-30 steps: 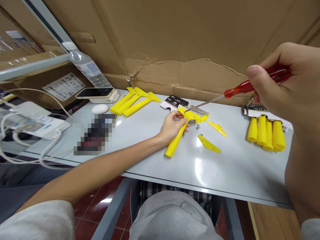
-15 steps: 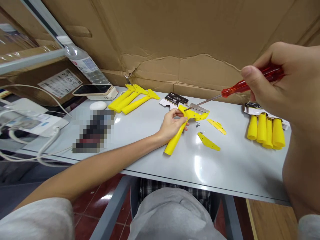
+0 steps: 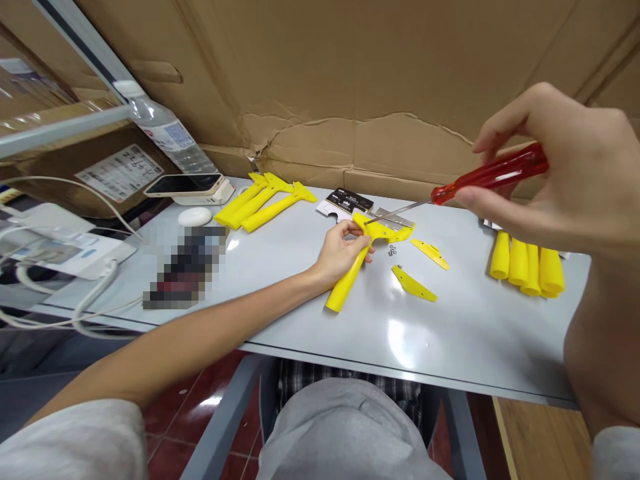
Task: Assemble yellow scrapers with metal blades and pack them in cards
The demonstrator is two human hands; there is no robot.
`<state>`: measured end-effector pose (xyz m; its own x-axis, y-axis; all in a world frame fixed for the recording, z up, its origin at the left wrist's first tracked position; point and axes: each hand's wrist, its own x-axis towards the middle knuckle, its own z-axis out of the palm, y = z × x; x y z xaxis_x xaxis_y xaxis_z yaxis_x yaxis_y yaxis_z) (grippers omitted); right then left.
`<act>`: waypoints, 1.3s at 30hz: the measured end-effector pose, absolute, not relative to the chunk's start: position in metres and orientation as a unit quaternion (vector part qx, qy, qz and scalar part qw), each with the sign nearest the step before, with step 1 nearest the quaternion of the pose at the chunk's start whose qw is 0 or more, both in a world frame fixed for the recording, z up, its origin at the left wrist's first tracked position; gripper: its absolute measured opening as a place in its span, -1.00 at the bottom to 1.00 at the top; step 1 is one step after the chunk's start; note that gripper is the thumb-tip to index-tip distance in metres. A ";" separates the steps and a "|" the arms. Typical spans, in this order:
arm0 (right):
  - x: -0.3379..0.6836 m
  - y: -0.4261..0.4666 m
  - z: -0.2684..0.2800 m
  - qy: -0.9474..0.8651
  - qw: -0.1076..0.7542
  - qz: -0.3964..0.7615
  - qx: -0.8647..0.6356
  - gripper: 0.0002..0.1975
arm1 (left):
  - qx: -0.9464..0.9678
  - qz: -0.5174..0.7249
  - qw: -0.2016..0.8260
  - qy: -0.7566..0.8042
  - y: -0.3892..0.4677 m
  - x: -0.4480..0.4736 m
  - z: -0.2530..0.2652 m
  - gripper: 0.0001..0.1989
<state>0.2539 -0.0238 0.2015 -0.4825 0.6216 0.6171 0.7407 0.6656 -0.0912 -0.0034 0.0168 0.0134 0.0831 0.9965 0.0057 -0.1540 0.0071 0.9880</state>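
I find the left hand (image 3: 343, 253) at frame centre, forearm reaching from lower left, fingers closed around one yellow scraper (image 3: 349, 279). The right hand (image 3: 565, 180), raised at upper right, curls loosely about one red screwdriver (image 3: 495, 172) — tip at the scraper's head. I count two loose yellow plates (image 3: 414, 285) right of centre, three further scrapers (image 3: 256, 204) left of centre — and at least four yellow handles (image 3: 518, 263) at far right.

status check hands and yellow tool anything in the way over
Left hand grips yellow tool. Right hand holds red screwdriver, tip at the tool. Small metal bits, two yellow plates loose alongside; no obstruction seen at the screwdriver.
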 end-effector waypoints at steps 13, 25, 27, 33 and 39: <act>0.257 -0.023 0.202 -0.867 0.325 -0.059 -0.373 -0.59 | 0.474 0.513 0.566 0.438 0.017 -0.003 0.014 -0.73; 0.278 -0.008 0.200 -0.815 0.391 -0.092 -0.419 -0.73 | 0.448 0.520 0.577 0.441 0.019 -0.003 0.019 -0.80; 0.277 -0.006 0.200 -0.821 0.388 -0.091 -0.408 -0.74 | 0.452 0.520 0.574 0.443 0.018 -0.003 0.020 -0.81; 0.274 -0.004 0.199 -0.817 0.392 -0.105 -0.409 -0.75 | 0.458 0.521 0.571 0.439 0.017 -0.003 0.020 -0.81; 0.273 -0.005 0.199 -0.822 0.385 -0.107 -0.405 -0.75 | 0.452 0.518 0.573 0.446 0.016 -0.002 0.023 -0.83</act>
<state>0.2726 -0.0046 0.1988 -0.3746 0.5834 0.7206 0.7486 0.6489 -0.1362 -0.0016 0.0158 0.0235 0.0653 0.9969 -0.0429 -0.1917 0.0547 0.9799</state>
